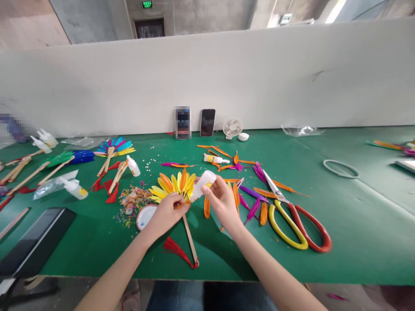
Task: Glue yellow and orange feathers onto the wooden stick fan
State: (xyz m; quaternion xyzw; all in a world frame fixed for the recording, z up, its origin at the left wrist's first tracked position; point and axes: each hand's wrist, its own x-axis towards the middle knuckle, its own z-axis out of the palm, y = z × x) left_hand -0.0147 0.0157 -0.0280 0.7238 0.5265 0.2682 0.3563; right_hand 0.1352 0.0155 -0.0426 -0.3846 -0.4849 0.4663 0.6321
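My left hand [168, 211] is closed on a feather fan [175, 183] where the yellow and orange feathers meet the wooden handle [189, 239]. A bit of orange shows at its fingertips. From the handle's lower end hangs a red tassel [177, 250]. My right hand [223, 201] grips a white glue bottle [207, 178], tilted with its nozzle end down toward the base of the feathers; whether the tip touches them I cannot tell. Loose orange and purple feathers [253, 209] lie to the right of that hand. A round white lid [146, 216] is partly behind my left hand.
Large scissors [288, 216] with yellow and red handles lie open-bladed on the right. More glue bottles [74, 188], finished-looking fans [115, 147] and feather scraps [131, 201] are on the left. Two phones [207, 122] and a small fan [232, 128] stand against the white partition [129, 86].
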